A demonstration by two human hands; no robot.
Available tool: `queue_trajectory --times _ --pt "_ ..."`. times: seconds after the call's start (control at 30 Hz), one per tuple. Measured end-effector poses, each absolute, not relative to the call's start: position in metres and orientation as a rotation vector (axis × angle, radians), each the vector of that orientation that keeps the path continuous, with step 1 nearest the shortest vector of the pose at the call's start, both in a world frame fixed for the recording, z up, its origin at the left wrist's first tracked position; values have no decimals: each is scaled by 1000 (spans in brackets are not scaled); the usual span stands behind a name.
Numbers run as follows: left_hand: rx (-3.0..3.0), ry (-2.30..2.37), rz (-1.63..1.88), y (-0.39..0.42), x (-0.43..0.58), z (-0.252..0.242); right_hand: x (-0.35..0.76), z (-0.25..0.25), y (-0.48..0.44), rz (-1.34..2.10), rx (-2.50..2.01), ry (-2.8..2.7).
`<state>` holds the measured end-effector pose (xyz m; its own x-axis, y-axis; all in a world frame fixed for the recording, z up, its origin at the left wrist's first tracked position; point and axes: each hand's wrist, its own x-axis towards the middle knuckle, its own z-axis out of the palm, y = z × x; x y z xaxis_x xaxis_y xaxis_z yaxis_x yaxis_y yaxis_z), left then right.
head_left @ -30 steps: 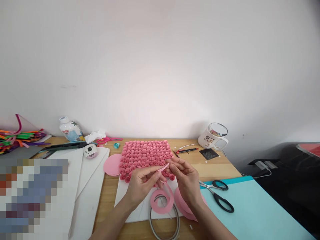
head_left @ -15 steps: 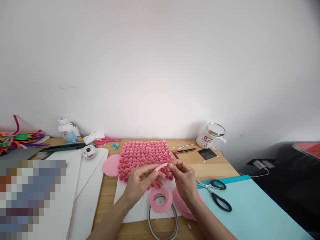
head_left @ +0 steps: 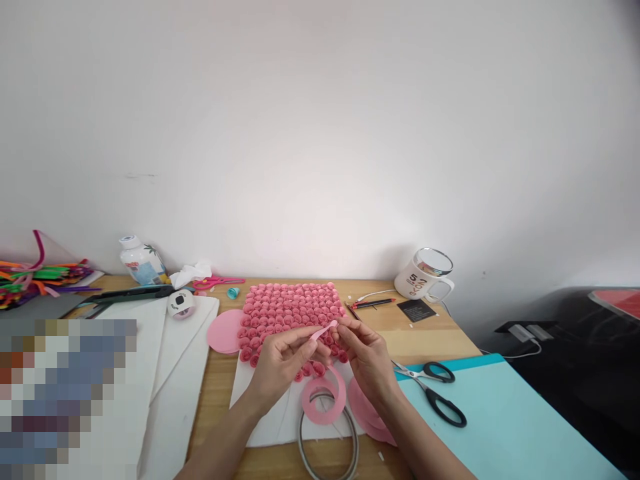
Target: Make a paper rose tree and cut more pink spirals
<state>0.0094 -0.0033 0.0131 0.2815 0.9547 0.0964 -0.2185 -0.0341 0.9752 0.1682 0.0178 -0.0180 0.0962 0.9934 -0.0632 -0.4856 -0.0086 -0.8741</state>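
My left hand and my right hand pinch the two ends of a pink paper strip just above the desk. The strip's loose coil hangs below my fingers. Behind my hands, a block of several rolled pink paper roses covers a white board. Both hands have their fingers closed on the strip.
Black-handled scissors lie on a teal mat at right. A white mug, pens, a pink paper disc, a glue bottle, white foam sheets, colourful strips and a grey wire loop surround the work.
My hands have crept slightly closer together along the strip, and the strip's tip now sits nearer my right fingertips. Nothing else on the desk has moved.
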Motion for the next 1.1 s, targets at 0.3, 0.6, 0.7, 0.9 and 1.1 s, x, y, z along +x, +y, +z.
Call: queue_trajectory --times 0.3,0.6,0.7,0.9,1.1 --pt "1238 792 1086 -5 10 16 169 -19 19 1346 -898 -633" --pt "1250 774 1067 -4 8 8 168 -20 18 1365 -898 -712" --pt "1235 765 1080 -4 7 7 168 -19 18 1356 -907 -696" --pt "1225 747 1079 -3 8 11 167 -20 20 1355 -878 -624" --pt "1196 769 1091 -4 9 11 168 -21 21 1402 -861 -572"
